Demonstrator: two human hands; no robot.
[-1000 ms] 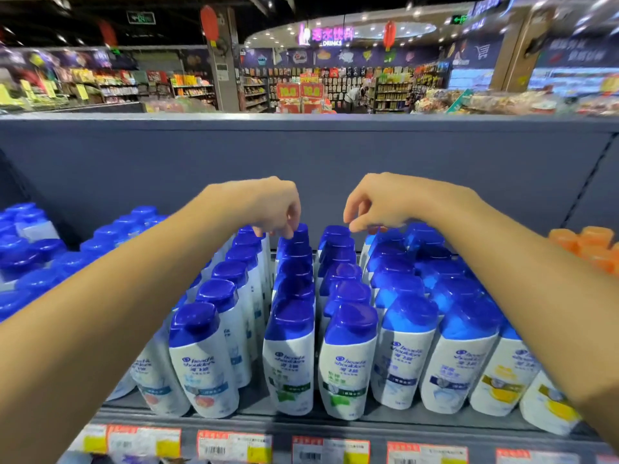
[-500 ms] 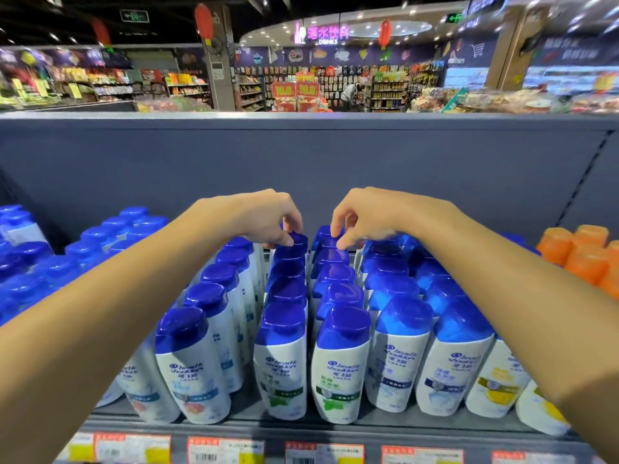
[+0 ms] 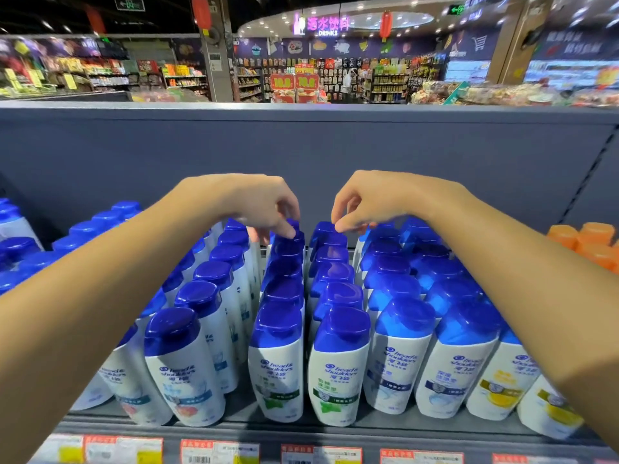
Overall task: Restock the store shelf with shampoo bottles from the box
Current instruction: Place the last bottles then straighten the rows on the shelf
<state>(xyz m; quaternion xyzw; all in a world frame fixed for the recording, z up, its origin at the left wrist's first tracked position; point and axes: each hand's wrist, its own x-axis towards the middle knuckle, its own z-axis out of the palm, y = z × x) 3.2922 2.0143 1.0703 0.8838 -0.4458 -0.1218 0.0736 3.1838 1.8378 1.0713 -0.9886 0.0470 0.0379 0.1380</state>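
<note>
White shampoo bottles with blue caps stand in several rows on the grey shelf (image 3: 234,430). My left hand (image 3: 248,202) reaches over the rows to the back, its curled fingers closed around the cap of the rear bottle (image 3: 296,226) in the left middle row. My right hand (image 3: 378,199) mirrors it, with thumb and forefinger pinching the cap of the rear bottle (image 3: 323,231) in the right middle row. Two mint-label bottles (image 3: 276,363) (image 3: 338,370) head these rows at the front. No box is in view.
A tall grey back panel (image 3: 301,145) closes the shelf behind the bottles. Orange-capped bottles (image 3: 589,242) stand at the far right and more blue-capped ones (image 3: 20,249) at the left. Price tags (image 3: 217,452) line the shelf's front rail. Store aisles lie beyond the panel.
Both hands have come down onto the rear caps of the two middle rows and drawn closer together. The bottles have stayed in their rows.
</note>
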